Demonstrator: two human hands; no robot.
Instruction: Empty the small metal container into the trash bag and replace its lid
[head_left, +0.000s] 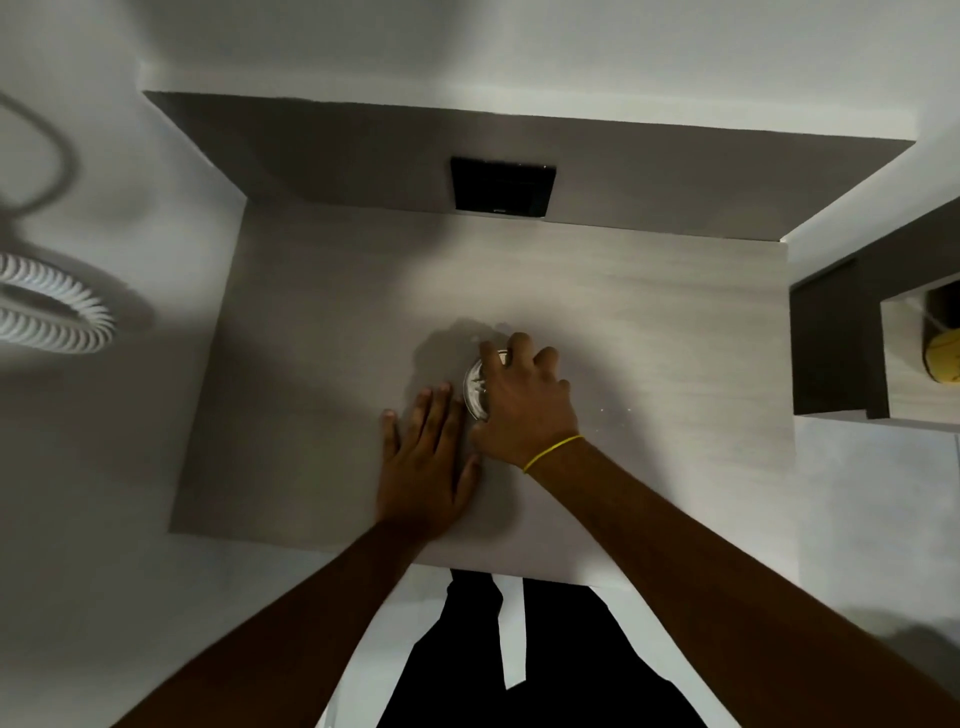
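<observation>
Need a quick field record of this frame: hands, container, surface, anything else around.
surface: pale wood-grain tabletop
container: small round metal container, on the tabletop, mostly covered by the right hand
right hand: right hand over the container, fingers curled round its rim; yellow band on the wrist
left hand: left hand flat on the tabletop, beside the container
lid: cannot tell if on or off
trash bag: not in view
other: black box by the wall
</observation>
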